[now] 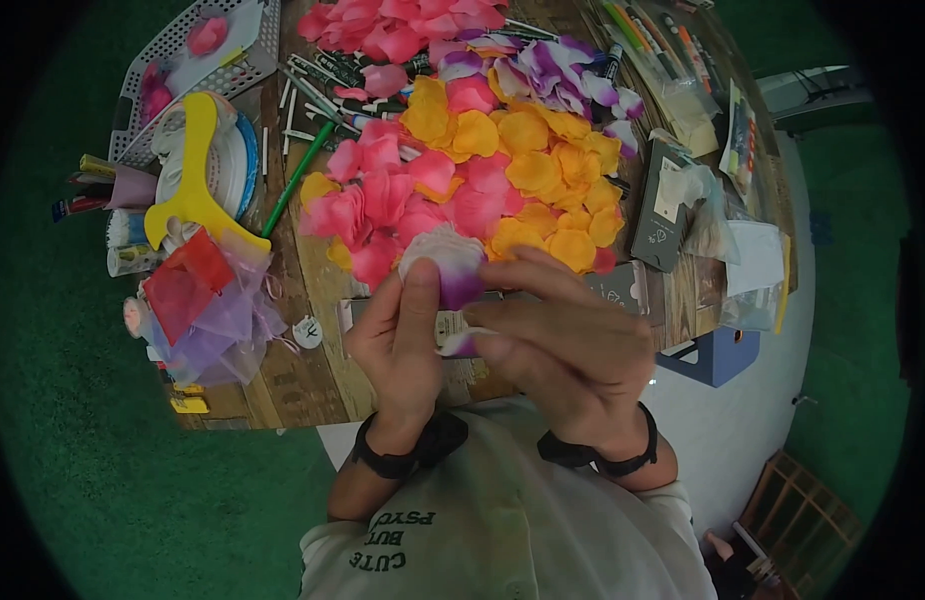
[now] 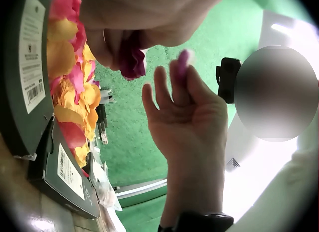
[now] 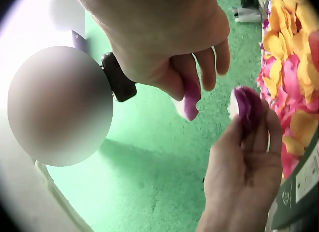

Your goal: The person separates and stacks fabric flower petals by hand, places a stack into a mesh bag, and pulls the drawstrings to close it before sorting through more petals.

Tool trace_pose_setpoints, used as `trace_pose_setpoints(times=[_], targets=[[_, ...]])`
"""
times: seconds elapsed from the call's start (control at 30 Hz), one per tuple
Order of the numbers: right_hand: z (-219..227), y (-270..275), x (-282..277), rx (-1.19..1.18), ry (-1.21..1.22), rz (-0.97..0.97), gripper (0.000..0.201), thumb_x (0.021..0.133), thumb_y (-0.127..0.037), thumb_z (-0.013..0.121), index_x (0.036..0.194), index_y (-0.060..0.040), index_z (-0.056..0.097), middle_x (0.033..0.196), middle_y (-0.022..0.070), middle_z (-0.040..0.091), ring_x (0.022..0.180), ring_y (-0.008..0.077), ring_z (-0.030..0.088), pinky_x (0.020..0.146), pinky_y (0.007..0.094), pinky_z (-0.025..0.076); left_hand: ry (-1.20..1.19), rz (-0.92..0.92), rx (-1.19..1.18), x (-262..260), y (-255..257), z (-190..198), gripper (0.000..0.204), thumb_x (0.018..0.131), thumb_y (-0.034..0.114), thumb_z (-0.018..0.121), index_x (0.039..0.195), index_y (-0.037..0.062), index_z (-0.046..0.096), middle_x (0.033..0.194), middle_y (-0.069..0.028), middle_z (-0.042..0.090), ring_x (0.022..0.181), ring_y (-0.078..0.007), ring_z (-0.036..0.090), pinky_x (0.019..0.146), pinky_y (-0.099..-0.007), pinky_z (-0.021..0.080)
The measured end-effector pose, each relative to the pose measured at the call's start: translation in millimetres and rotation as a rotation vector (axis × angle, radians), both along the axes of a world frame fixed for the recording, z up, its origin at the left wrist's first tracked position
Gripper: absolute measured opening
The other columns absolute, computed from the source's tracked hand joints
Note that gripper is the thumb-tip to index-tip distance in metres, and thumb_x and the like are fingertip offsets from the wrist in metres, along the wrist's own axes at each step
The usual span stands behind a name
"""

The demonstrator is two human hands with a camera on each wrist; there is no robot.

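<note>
Between thumb and fingers, my left hand pinches a small stack of white-and-purple artificial petals, held up over the front of the table. A single petal of the same kind is pinched by my right hand, just to the right of the stack. In the right wrist view this single petal hangs apart from the layered stack. The left wrist view shows the stack darker purple, facing the right hand's open palm side. Heaps of pink petals and yellow petals lie beyond both hands.
A purple-and-white petal heap lies at the back over scattered markers. Dark boxes stand right of the heaps. At left are a perforated basket, a yellow holder and mesh bags. The table's front edge is near my body.
</note>
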State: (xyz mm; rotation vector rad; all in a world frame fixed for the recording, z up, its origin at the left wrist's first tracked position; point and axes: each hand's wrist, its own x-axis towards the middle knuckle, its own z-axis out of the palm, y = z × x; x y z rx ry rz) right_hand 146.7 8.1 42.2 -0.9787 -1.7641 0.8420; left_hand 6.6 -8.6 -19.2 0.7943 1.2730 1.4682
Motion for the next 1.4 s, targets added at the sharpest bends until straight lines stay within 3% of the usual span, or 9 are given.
trace_pose_setpoints(times=[0.13, 0.27, 0.53, 0.8, 0.97, 1.13, 1.27, 1.33, 1.4], targets=[[-21, 2, -13, 0.163, -0.284, -0.188, 0.019, 0.072, -0.005, 0.070, 0.087, 0.0055, 0.067, 0.102, 0.0161, 0.065, 0.101, 0.0347, 0.061, 0.101, 0.0495, 0.033, 0.018, 0.022, 0.058, 7, -6, 3, 0.019, 0.092, 0.010, 0.055, 0.098, -0.0054, 0.063, 0.082, 0.0036, 0.059, 0.073, -0.0020, 0.047, 0.064, -0.0167, 0.040], [-38, -1, -15, 0.203, -0.250, -0.249, 0.020, 0.074, -0.002, 0.068, 0.092, 0.0047, 0.066, 0.109, 0.0194, 0.061, 0.100, 0.0337, 0.061, 0.097, 0.0445, 0.040, -0.026, -0.023, 0.146, 7, -9, 3, 0.020, 0.092, 0.010, 0.055, 0.100, -0.0064, 0.062, 0.083, 0.0033, 0.057, 0.073, -0.0023, 0.046, 0.063, -0.0165, 0.038], [-38, -10, -19, -0.405, 0.227, -0.293, 0.019, 0.080, -0.003, 0.065, 0.097, 0.0052, 0.063, 0.080, 0.0156, 0.066, 0.069, 0.0145, 0.064, 0.063, 0.0251, 0.050, -0.049, -0.071, 0.055, 7, -10, 5, 0.022, 0.092, 0.013, 0.055, 0.098, -0.0060, 0.063, 0.079, 0.0041, 0.056, 0.072, -0.0021, 0.044, 0.062, -0.0163, 0.037], [-39, -11, -15, -0.315, 0.147, -0.308, 0.017, 0.080, -0.002, 0.063, 0.096, 0.0035, 0.064, 0.075, 0.0143, 0.065, 0.065, 0.0153, 0.065, 0.058, 0.0267, 0.050, 0.501, -0.218, 0.131, -2, -9, -2, 0.043, 0.096, 0.026, 0.046, 0.123, -0.0077, 0.047, 0.110, -0.0147, 0.060, 0.095, -0.0150, 0.056, 0.081, -0.0280, 0.045], [-43, -11, -16, -0.051, 0.050, -0.242, 0.021, 0.081, -0.001, 0.063, 0.101, 0.0054, 0.063, 0.081, 0.0110, 0.068, 0.069, 0.0113, 0.063, 0.060, 0.0238, 0.050, 0.167, -0.160, 0.115, 12, -6, 6, 0.049, 0.097, 0.025, 0.043, 0.134, -0.0060, 0.035, 0.115, -0.0168, 0.058, 0.099, -0.0166, 0.056, 0.084, -0.0290, 0.045], [-42, -13, -15, -0.211, 0.197, -0.221, 0.020, 0.081, -0.001, 0.061, 0.101, 0.0042, 0.064, 0.084, 0.0114, 0.069, 0.073, 0.0122, 0.065, 0.064, 0.0237, 0.051, 0.311, -0.213, 0.074, -1, -9, -1, 0.039, 0.095, 0.017, 0.049, 0.126, -0.0070, 0.047, 0.101, -0.0078, 0.062, 0.089, -0.0094, 0.055, 0.079, -0.0213, 0.044], [-43, -12, -7, -0.219, 0.304, -0.185, 0.020, 0.082, -0.001, 0.061, 0.100, 0.0041, 0.064, 0.086, 0.0116, 0.069, 0.075, 0.0116, 0.065, 0.065, 0.0237, 0.051, -0.025, -0.222, 0.036, -6, -7, -2, 0.037, 0.092, 0.013, 0.054, 0.122, -0.0084, 0.050, 0.103, -0.0081, 0.061, 0.091, -0.0103, 0.055, 0.082, -0.0240, 0.045], [-44, -12, -2, -0.286, 0.330, -0.099, 0.020, 0.081, 0.000, 0.061, 0.100, 0.0044, 0.064, 0.089, 0.0121, 0.069, 0.076, 0.0125, 0.065, 0.065, 0.0241, 0.051, -0.468, -0.373, -0.046, -7, -2, 6, 0.038, 0.090, 0.010, 0.055, 0.122, -0.0098, 0.049, 0.108, -0.0100, 0.059, 0.097, -0.0127, 0.055, 0.086, -0.0259, 0.043], [-50, -10, -2, -0.201, 0.326, -0.128, 0.019, 0.081, 0.000, 0.062, 0.098, 0.0041, 0.064, 0.089, 0.0129, 0.068, 0.075, 0.0150, 0.066, 0.064, 0.0253, 0.051, -0.436, -0.412, -0.050, -13, -2, 3, 0.038, 0.090, 0.008, 0.055, 0.122, -0.0104, 0.049, 0.109, -0.0108, 0.058, 0.099, -0.0139, 0.055, 0.088, -0.0268, 0.043]])
